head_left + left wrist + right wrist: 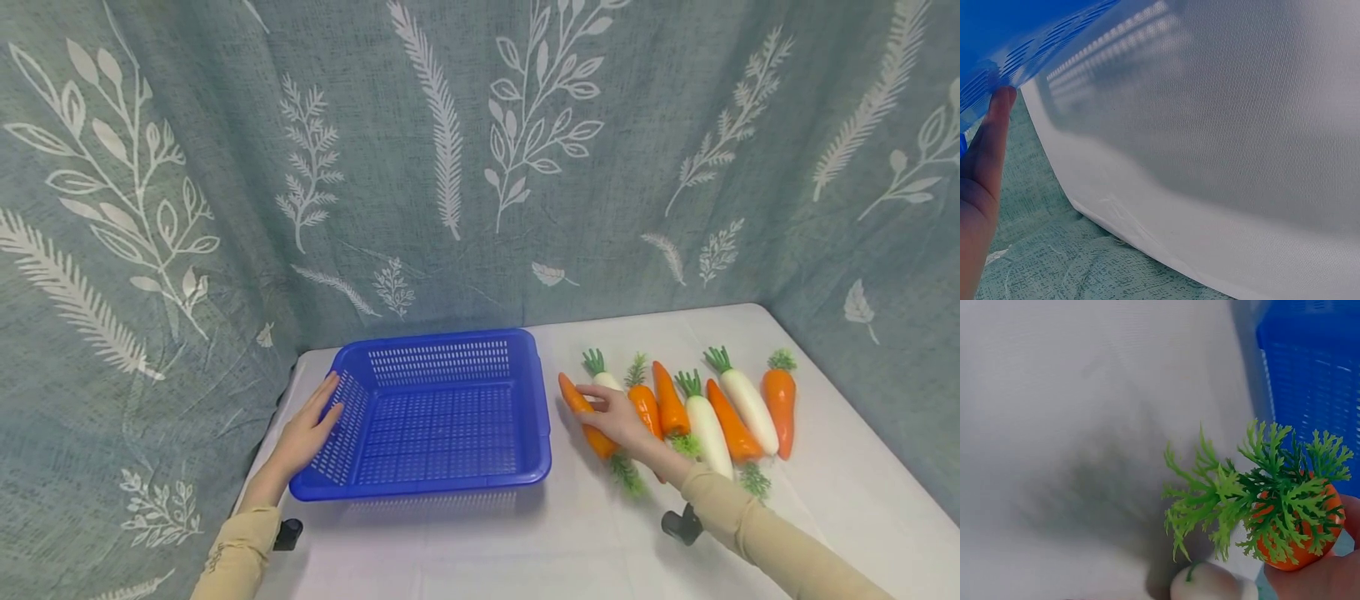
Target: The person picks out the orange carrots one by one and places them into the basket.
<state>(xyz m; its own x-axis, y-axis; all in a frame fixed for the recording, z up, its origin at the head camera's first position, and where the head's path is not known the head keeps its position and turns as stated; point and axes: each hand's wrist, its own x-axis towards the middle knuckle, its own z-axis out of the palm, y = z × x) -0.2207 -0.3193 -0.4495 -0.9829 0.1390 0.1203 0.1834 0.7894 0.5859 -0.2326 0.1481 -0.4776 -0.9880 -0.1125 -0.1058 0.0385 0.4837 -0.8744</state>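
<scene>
My right hand [618, 414] grips an orange carrot [577, 395] around its middle, to the right of the blue plastic basket [536, 400]. The carrot's green leafy top [1272, 494] points toward me, and its shadow falls on the white cloth apart from it. Beside that hand lie a white radish [606, 381], partly hidden, and another carrot [643, 404]. At the basket's left side is my left hand [302, 437], its fingers straight against the wall. The left wrist view shows extended fingers [999, 119] touching the slotted outer side.
Farther right lie several more vegetables: carrots [671, 404] [733, 425] [780, 400] and white radishes [707, 429] [750, 408]. A white cloth [480, 550] covers the table. Behind it hangs a grey-green leaf-patterned curtain [465, 275].
</scene>
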